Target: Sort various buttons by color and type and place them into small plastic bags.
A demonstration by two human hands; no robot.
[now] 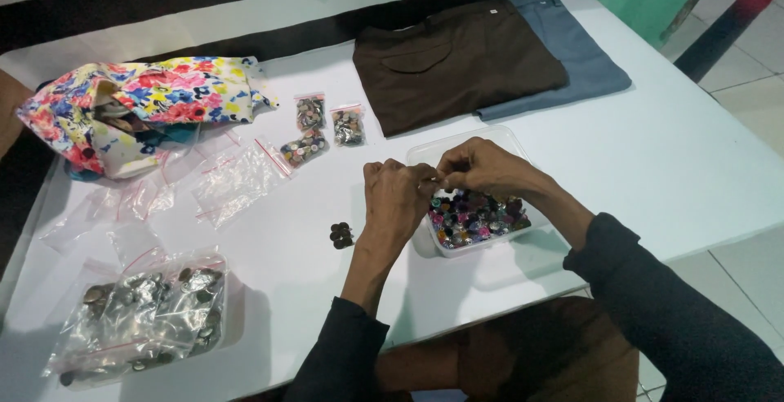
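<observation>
Hands pinching a small item over the button tub

We hold both hands together above the clear plastic tub of mixed coloured buttons [478, 218]: left hand [396, 198] and right hand [482, 165] pinch something too small to identify. A loose pinch could drop it among the buttons, or onto the white table [653, 149] near the small dark button pile [341, 234].

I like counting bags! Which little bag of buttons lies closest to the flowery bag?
The left one of the three small filled bags, at the top; the other two lie farther from the flowery bag.
</observation>
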